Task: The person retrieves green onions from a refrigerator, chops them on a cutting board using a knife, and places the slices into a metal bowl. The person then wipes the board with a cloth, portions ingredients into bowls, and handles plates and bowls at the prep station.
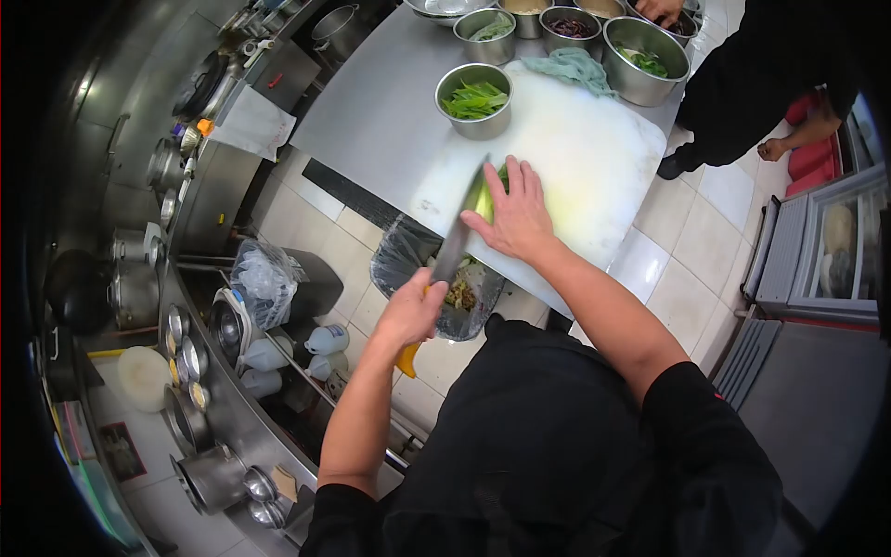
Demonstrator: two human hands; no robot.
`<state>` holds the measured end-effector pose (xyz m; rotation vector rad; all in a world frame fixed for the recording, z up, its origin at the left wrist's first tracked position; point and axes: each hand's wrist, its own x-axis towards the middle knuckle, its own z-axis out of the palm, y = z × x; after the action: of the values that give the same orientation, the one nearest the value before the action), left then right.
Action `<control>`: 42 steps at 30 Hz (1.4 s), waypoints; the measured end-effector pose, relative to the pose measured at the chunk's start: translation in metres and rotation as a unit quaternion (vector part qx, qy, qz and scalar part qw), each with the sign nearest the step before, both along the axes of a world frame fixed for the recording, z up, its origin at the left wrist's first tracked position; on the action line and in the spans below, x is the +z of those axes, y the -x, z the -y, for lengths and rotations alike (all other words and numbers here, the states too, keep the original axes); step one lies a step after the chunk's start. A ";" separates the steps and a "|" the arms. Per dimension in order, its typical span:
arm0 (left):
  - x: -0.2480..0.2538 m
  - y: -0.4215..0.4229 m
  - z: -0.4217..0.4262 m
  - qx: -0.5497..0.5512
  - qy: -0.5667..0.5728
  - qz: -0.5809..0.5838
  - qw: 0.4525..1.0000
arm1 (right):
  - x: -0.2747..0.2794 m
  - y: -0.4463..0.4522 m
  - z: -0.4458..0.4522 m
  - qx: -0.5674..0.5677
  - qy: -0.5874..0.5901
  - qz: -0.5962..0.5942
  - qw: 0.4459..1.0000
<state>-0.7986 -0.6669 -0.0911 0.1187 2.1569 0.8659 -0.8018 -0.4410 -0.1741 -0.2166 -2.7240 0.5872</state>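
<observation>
My left hand is closed around the yellow handle of a long kitchen knife. Its blade points away from me, over the near left edge of the white cutting board. Fingers spread, my right hand lies over a pale green stalk vegetable on the board, right beside the blade. Most of the vegetable is hidden under the hand, so its exact kind is unclear. Beyond the hands stands a metal bowl of sliced green vegetable pieces.
Below the board's edge is a lined bin with scraps. A green cloth and several metal bowls, one with leafy greens, stand at the back. A person in black is at the right. Left is a steel shelf with pots.
</observation>
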 end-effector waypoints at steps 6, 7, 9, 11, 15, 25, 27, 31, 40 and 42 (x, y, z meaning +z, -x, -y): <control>-0.042 -0.013 -0.034 0.032 -0.184 0.189 0.964 | -0.024 0.004 -0.016 -0.064 0.178 -0.102 0.977; -0.044 -0.016 -0.042 0.026 -0.194 0.196 0.961 | -0.030 0.006 -0.020 -0.074 0.212 -0.120 0.967; -0.034 -0.019 -0.058 0.016 -0.193 0.185 0.963 | -0.027 0.006 -0.026 -0.123 0.248 -0.160 0.948; -0.020 -0.023 -0.067 0.008 -0.197 0.170 0.966 | -0.023 0.006 -0.035 -0.157 0.291 -0.172 0.928; 0.025 -0.020 -0.075 0.024 -0.232 0.124 0.964 | 0.030 0.033 -0.042 -0.094 0.279 -0.194 0.936; 0.081 -0.008 -0.039 0.150 -0.338 0.174 0.913 | 0.081 0.184 -0.065 0.082 0.066 -0.039 0.994; 0.076 -0.018 -0.014 0.128 -0.348 0.170 0.913 | 0.075 0.195 -0.074 0.100 0.047 -0.032 0.993; 0.057 -0.035 0.028 0.063 -0.316 0.167 0.932 | 0.078 0.197 -0.094 0.091 0.096 -0.092 0.987; 0.036 -0.042 0.059 0.007 -0.247 0.171 0.954 | 0.100 0.164 -0.097 0.254 -0.032 0.006 0.967; 0.034 -0.038 0.052 -0.009 -0.235 0.163 0.958 | 0.092 0.172 -0.098 0.260 -0.105 0.108 0.954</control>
<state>-0.7603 -0.7194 -0.0570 0.2175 1.6131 1.2799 -0.9742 -0.3426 -0.0818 0.5363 -3.0360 0.4148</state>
